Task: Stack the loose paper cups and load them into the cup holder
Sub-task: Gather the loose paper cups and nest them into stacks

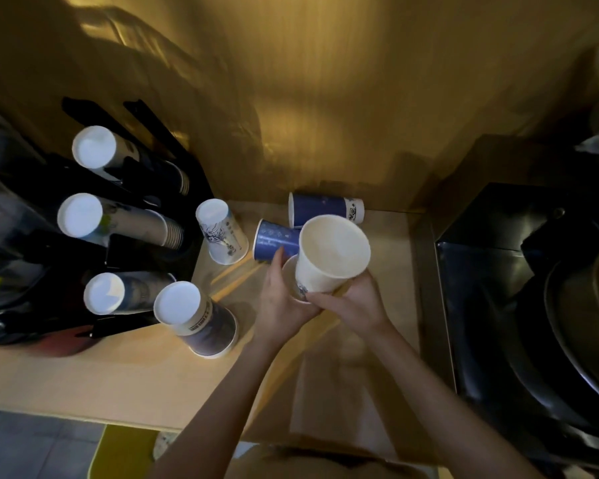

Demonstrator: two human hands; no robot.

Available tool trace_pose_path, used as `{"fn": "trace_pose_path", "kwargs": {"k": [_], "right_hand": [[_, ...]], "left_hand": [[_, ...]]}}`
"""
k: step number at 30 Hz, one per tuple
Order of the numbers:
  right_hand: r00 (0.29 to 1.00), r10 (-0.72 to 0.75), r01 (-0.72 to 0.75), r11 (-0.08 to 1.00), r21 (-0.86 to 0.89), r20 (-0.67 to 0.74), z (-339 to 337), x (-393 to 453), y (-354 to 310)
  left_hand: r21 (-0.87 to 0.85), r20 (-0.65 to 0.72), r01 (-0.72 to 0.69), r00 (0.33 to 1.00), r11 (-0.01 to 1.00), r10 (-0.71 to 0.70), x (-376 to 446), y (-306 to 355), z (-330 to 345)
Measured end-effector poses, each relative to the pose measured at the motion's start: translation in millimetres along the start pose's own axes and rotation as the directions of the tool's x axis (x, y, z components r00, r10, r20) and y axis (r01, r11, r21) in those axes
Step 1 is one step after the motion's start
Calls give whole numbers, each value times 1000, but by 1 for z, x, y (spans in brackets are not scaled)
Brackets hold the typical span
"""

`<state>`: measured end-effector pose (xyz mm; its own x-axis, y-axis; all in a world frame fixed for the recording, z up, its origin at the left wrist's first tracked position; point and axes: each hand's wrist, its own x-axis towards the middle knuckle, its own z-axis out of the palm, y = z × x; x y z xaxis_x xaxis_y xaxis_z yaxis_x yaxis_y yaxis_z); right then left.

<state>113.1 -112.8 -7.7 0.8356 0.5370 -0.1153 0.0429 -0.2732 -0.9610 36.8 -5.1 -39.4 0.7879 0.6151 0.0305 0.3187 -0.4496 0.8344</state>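
My right hand [355, 300] grips the base of a white paper cup [331, 255], held tilted above the counter with its mouth facing me. My left hand [281, 299] closes on the same cup's lower part, where a second white rim [290, 271] shows just beneath it. Behind my hands two blue cups lie on their sides, one close [274, 240] and one by the wall [325, 207]. A white printed cup [222, 233] and a dark printed cup [198, 319] stand upside down. The black cup holder [173, 143] at the left carries three stacks [94, 146] [80, 215] [104, 293].
The wooden counter [118, 382] ends at a front edge near me. A golden wall [325, 115] closes the back. A black box [491, 271] and dark round pans [588, 333] fill the right side. Clear plastic items [0, 216] sit at the far left.
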Motion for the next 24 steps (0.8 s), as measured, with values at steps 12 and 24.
{"fn": "trace_pose_path", "kwargs": {"k": [12, 24], "right_hand": [[988, 54, -36, 991, -126, 142, 8, -1, 16], [977, 65, -7, 961, -275, 203, 10, 14, 8]], "left_hand": [[-32, -22, 99, 995, 995, -100, -7, 5, 0], [369, 422, 76, 874, 926, -240, 23, 43, -74]]}}
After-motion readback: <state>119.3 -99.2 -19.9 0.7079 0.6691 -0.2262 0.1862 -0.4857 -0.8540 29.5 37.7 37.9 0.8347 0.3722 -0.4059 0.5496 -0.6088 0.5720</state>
